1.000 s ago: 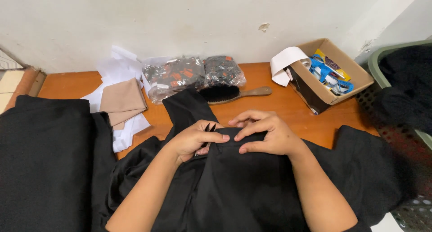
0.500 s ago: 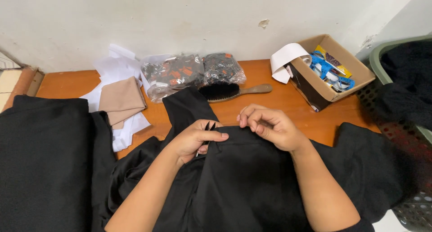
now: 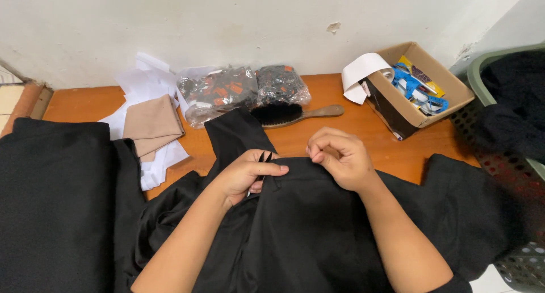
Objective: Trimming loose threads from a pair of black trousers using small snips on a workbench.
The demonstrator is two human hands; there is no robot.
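Note:
A black garment (image 3: pixel 318 225) lies spread over the wooden table (image 3: pixel 352 128) in front of me. My left hand (image 3: pixel 245 174) rests on its upper edge and grips small black thread snips (image 3: pixel 263 158), their tips poking up past my thumb. My right hand (image 3: pixel 339 157) sits just to the right, fingers curled and pinched together at the garment's edge; what it pinches is too small to see. The two hands are a few centimetres apart.
A wooden-handled brush (image 3: pixel 289 113) lies beyond the garment, beside plastic bags of patterned fabric (image 3: pixel 238 91). Beige cloth (image 3: pixel 152 122) on white paper is at the left, another black fabric pile (image 3: pixel 54 191) nearer left. A cardboard box (image 3: pixel 423 88) and a mesh basket (image 3: pixel 511 157) stand right.
My right hand has lifted off the flat fabric and curled into a pinch at the garment's edge. My left hand has kept the snips in nearly the same place.

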